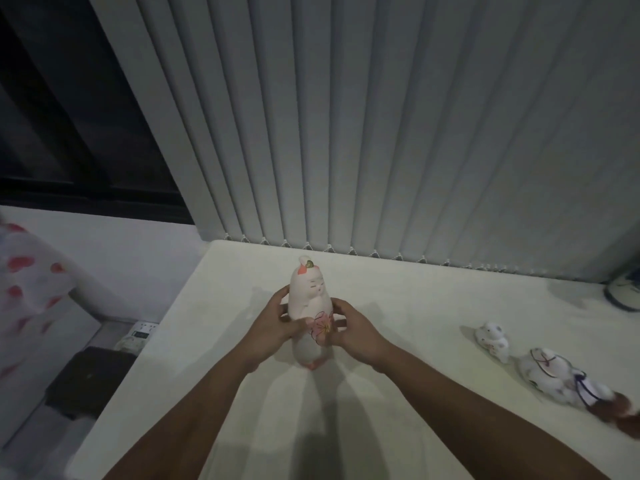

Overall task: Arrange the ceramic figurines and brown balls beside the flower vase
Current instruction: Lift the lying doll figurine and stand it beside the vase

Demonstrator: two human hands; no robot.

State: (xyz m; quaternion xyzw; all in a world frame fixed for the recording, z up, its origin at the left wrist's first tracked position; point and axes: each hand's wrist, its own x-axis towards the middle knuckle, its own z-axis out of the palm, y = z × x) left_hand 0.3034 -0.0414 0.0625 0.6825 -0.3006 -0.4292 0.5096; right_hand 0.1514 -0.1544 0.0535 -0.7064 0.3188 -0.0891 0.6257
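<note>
A tall white ceramic figurine with a painted face, an orange patch near its top and a pink flower on its front stands upright on the white table, toward the table's far left part. The left hand and the right hand clasp it from either side, fingers closed around its lower body. Well to the right, a small white figurine lies on the table, and just beyond it a larger white figurine with blue cord and brown tassel-like ends. Grey vertical blinds hang behind the table. No readable writing shows on anything.
</note>
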